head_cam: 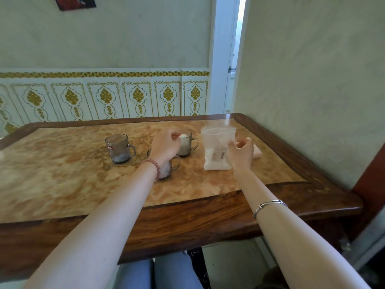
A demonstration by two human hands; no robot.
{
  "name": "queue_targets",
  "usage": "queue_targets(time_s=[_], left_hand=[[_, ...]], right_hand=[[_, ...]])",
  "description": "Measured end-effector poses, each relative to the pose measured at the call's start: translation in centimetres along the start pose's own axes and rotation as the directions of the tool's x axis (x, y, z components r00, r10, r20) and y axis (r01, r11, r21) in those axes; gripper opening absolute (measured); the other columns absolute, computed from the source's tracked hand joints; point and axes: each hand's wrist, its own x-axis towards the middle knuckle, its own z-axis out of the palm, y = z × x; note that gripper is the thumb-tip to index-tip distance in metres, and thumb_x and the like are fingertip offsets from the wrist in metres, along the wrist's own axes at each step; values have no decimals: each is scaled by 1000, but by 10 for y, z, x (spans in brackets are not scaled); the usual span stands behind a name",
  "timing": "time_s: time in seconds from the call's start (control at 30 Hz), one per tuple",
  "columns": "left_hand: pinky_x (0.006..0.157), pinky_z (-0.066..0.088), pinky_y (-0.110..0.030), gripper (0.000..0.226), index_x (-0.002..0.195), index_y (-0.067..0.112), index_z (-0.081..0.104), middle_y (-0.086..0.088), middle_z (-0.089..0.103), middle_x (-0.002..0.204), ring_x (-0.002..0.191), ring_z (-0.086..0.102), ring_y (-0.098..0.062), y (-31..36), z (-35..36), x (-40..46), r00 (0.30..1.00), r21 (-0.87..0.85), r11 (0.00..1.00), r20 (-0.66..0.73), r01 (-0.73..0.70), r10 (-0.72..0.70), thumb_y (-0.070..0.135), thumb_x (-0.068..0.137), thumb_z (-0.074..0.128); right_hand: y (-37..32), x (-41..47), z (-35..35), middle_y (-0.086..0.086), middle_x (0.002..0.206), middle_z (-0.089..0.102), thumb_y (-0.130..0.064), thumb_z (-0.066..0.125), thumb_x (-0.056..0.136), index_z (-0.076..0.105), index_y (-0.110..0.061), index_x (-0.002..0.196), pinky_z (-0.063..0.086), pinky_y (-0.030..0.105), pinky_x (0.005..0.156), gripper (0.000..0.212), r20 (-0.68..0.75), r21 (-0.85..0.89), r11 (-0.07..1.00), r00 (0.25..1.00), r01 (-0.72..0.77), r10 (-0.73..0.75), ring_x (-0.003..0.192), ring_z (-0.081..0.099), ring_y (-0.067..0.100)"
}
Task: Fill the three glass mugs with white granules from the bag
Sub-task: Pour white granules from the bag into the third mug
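Over far mug (186, 146), left hand (165, 146) grip pinched on white granules (183, 136); right hand (242, 152) grip clutching bag (217, 150) on surface (62, 174).

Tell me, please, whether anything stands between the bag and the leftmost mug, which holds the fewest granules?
Yes. The left hand and the two other mugs, the near mug and the far mug, sit between the bag and the leftmost mug.
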Motion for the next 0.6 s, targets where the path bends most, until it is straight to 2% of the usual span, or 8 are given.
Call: queue_targets(time_s=[0.03, 0.1, 0.17, 0.23, 0.33, 0.47, 0.53, 0.6], left_hand=[[69, 42, -10, 26, 118, 13, 65, -1, 67, 115, 82, 59, -5, -4, -8, -6, 1000, 10, 1000, -15, 1, -1, 15, 95, 53], [82, 46, -20, 29, 123, 11, 62, -1, 64, 122, 94, 62, -12, -12, -18, -15, 999, 10, 999, -38, 33, -32, 18, 96, 51], [88, 50, -33, 33, 128, 11, 55, -4, 60, 127, 100, 62, -22, -20, -29, -26, 993, -22, 994, -50, 103, -104, 22, 98, 49], [84, 52, -36, 37, 134, 11, 48, -9, 56, 130, 97, 61, -21, -28, -39, -35, 984, -52, 985, -53, 165, -168, 22, 99, 46], [68, 51, -31, 40, 140, 11, 42, -9, 55, 130, 70, 51, -4, -42, -49, -50, 963, -83, 962, -44, 261, -265, 18, 100, 41], [57, 47, -25, 43, 145, 15, 36, -3, 42, 147, 70, 54, -6, -58, -52, -72, 932, -95, 928, 78, 361, -355, 18, 102, 38], [65, 50, -28, 46, 147, 16, 33, -2, 39, 150, 84, 59, -12, -61, -50, -78, 926, -110, 923, 134, 368, -353, 17, 101, 39], [82, 46, -29, 47, 147, 14, 33, -3, 40, 149, 115, 54, -19, -62, -47, -79, 925, -156, 917, 167, 367, -341, 15, 101, 41]], right_hand=[[-1, -9, 3, 3, 107, 54, -21, 60, 93, 47, -11, 118, 43, 24, 79, 31, 13, 20, 1000, 1000, -16, 16, 94, 53, 16], [-1, -24, 9, -4, 92, 52, -17, 58, 93, 47, -12, 114, 39, 17, 68, 24, 45, 44, 999, 999, -22, 20, 85, 53, 13], [-2, -40, 18, -8, 88, 51, -14, 57, 92, 49, -13, 109, 40, 17, 72, 19, 84, 32, 999, 996, -5, 3, 86, 54, 12], [-2, -52, 27, -5, 95, 56, -15, 58, 93, 54, -13, 111, 41, 22, 80, 19, 140, -5, 1000, 990, 12, -11, 94, 54, 14], [0, -68, 46, 1, 107, 59, -14, 56, 94, 57, -9, 119, 38, 21, 80, 26, 276, -75, 996, 961, 45, -23, 100, 54, 14], [11, -83, 73, 7, 129, 58, -8, 55, 92, 49, -8, 134, 38, 21, 84, 43, 481, -191, 980, 876, 65, 36, 121, 53, 21], [18, -88, 85, 6, 125, 62, -11, 56, 88, 55, -11, 128, 42, 25, 84, 41, 507, -251, 963, 861, 100, 43, 118, 56, 24], [25, -90, 95, 5, 114, 66, -10, 57, 82, 61, -13, 114, 46, 30, 82, 32, 512, -293, 943, 859, 155, 19, 109, 60, 25]])
